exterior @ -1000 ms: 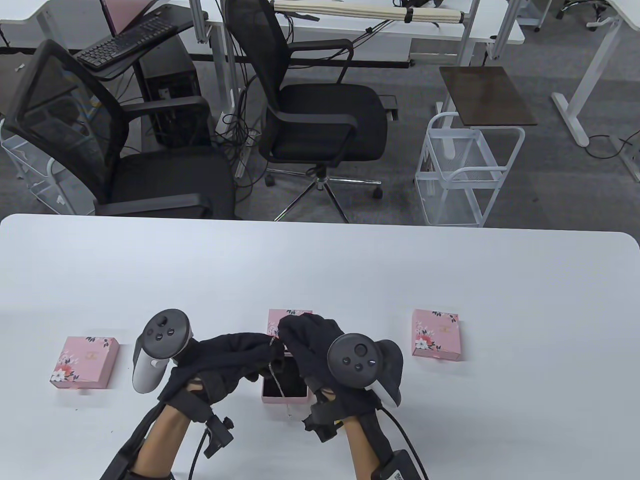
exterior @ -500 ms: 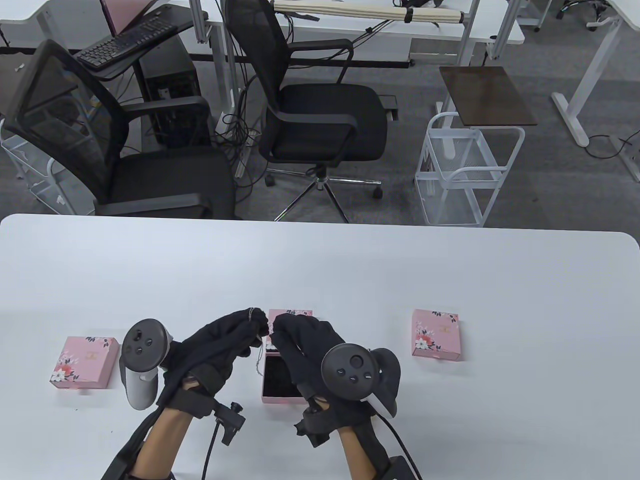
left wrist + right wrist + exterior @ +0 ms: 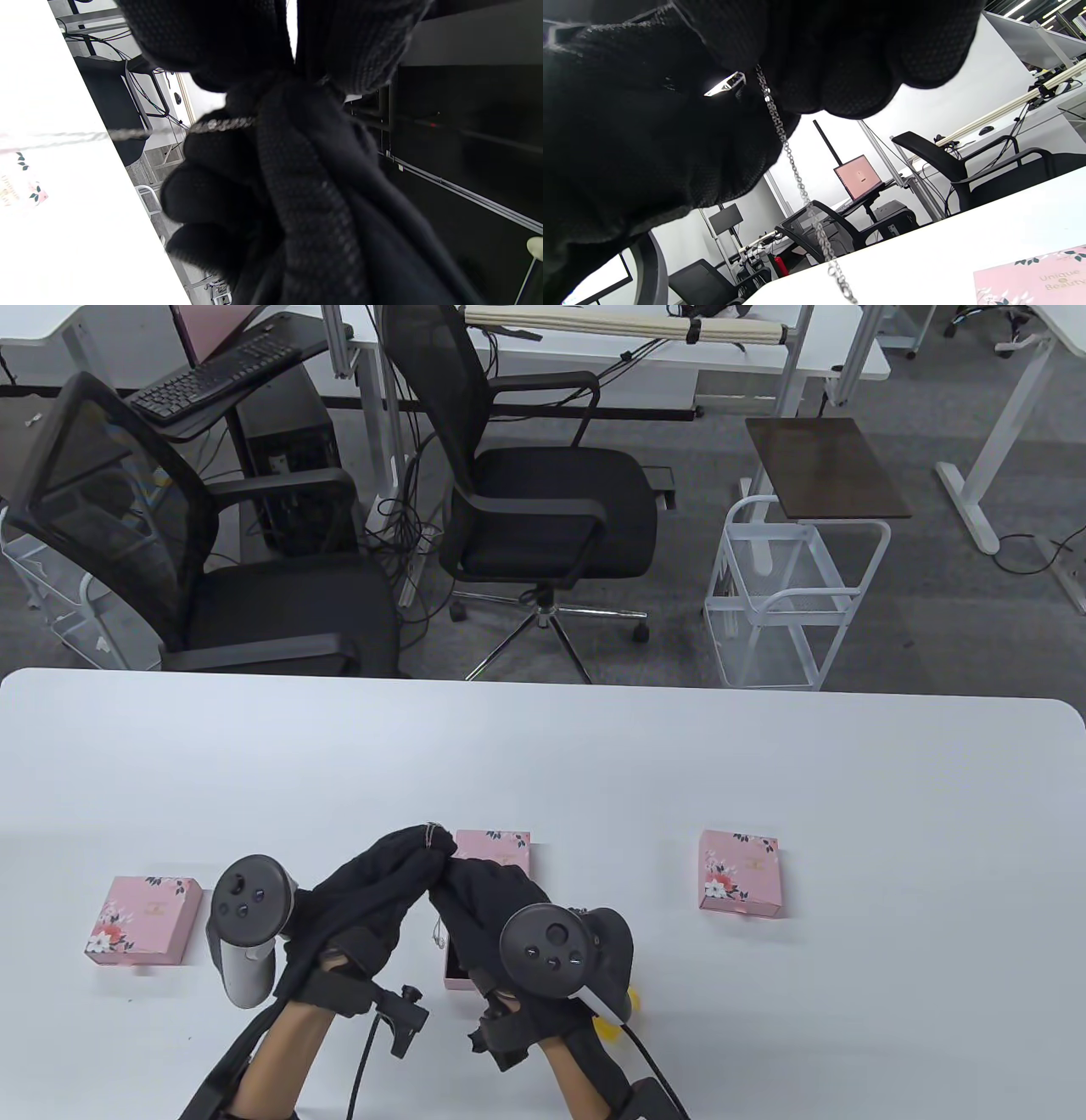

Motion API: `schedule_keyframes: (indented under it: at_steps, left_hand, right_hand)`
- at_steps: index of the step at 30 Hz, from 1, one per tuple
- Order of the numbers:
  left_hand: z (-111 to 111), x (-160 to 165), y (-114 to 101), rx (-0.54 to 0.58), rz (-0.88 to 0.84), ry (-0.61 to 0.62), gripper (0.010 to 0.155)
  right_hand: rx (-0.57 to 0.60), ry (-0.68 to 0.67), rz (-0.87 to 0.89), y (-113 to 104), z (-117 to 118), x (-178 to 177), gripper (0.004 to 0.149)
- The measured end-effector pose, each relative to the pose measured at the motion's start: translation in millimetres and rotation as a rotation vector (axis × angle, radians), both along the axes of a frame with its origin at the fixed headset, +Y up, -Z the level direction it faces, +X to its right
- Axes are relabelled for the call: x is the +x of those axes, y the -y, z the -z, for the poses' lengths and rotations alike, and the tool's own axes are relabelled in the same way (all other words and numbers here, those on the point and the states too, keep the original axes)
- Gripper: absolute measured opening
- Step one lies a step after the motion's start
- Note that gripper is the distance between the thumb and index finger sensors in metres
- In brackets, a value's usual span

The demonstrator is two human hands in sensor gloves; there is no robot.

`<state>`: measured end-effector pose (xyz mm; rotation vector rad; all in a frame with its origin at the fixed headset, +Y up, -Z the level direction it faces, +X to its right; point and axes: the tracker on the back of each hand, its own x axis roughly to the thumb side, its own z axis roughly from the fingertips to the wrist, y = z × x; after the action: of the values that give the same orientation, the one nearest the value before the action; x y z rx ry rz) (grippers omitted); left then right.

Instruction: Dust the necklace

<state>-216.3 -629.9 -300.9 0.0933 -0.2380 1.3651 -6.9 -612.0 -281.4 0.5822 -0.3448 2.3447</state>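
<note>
At the bench (image 3: 543, 763), the left hand (image 3: 382, 891) pinches the necklace (image 3: 793, 169) at its fingertips, above the open pink box (image 3: 462, 976). The right hand (image 3: 484, 899) meets it at three o'clock, fingers closed on the same chain. The chain's long axis hangs straight down, toward six o'clock.

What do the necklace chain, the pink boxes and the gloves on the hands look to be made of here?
Chain: looks like silver-toned metal, with small shiny interlocked links; plating or alloy cannot be told.
Pink boxes: probably printed card or paperboard, with a matte floral print and crisp folded edges.
Gloves on the left hand and right hand: black knitted fabric, with a fine dotted weave in the wrist views.
</note>
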Motion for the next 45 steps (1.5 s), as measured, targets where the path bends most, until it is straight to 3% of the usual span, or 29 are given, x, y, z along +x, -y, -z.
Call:
schedule_keyframes:
  at_steps: [4, 20, 24, 30, 38, 45]
  left_hand:
    - [1, -12, -2, 0.0, -0.041, -0.042, 0.04]
    - [-13, -36, -28, 0.237, 0.217, -0.287, 0.039]
    - [-16, -36, -30, 0.273, 0.208, -0.322, 0.038]
    - [-19, -38, -32, 0.269, 0.194, -0.341, 0.037]
    - [-24, -25, -37, 0.306, 0.242, -0.278, 0.035]
    - [-24, -21, -37, 0.285, 0.217, -0.192, 0.035]
  right_hand:
    - [-0.033, -0.021, -0.029, 3, 2, -2, 0.034]
    - [-0.068, -0.072, -0.058, 15, 2, -16, 0.034]
    - [-0.069, -0.078, -0.06, 15, 2, -16, 0.034]
    - [-0.067, -0.072, -0.067, 15, 2, -15, 0.034]
    - [-0.117, -0.084, -0.102, 19, 6, -12, 0.034]
    - [-0.182, 0.027, -0.214, 25, 19, 23, 0.046]
